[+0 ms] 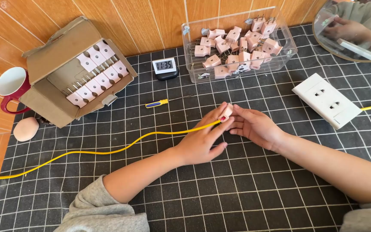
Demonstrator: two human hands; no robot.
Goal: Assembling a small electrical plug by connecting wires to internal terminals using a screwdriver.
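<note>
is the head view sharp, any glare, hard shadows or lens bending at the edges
Head view: sharp across the black grid mat, no motion blur on the left hand or right hand; light is even, with only soft shadows under the forearms; slight sheen on the clear plastic bin; the mat's grid lines bow toward the edges, a wide-angle effect.

Screwdriver [157,103] between carton [61,73] and bin [280,51].

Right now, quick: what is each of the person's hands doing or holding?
Left hand: fingers on the pink plug at the yellow cable's end.
Right hand: pinching the same pink plug from the other side.
</note>
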